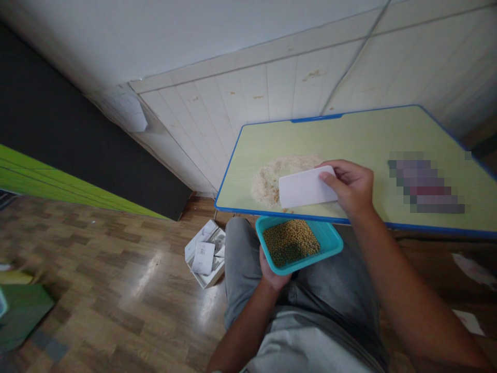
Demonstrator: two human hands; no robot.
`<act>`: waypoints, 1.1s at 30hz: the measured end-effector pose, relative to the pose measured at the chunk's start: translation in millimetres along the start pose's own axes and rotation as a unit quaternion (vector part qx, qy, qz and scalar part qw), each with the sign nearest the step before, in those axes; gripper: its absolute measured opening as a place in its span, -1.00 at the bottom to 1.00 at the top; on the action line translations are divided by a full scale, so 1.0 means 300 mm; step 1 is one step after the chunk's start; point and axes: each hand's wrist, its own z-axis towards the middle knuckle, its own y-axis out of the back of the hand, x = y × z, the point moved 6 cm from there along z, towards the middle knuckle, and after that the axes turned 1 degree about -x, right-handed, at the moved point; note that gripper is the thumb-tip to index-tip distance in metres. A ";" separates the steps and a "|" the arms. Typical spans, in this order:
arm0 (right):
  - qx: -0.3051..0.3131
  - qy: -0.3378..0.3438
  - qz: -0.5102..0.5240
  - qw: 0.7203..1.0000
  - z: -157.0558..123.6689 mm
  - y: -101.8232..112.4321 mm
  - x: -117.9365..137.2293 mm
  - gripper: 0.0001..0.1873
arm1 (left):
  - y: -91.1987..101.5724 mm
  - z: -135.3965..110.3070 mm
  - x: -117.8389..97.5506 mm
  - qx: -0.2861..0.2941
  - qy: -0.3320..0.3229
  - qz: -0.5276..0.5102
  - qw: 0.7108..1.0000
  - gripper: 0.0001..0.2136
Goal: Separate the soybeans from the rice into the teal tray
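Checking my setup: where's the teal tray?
In the head view, the teal tray sits on the left hand, just below the table's blue front edge.

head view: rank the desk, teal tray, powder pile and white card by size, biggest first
1. Desk
2. Tray and powder pile look about alike; the tray is nearer the camera, so I can't rank them
3. Card
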 end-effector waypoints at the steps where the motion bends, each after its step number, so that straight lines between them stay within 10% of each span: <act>1: -0.001 -0.005 -0.003 1.000 0.000 0.001 0.000 -0.82 | 0.002 0.000 0.000 0.000 0.000 -0.002 1.000 -0.53; 33: -0.017 -0.025 0.003 1.000 0.003 0.025 0.012 -0.81 | 0.003 -0.006 -0.007 0.001 -0.006 0.021 1.000 -0.52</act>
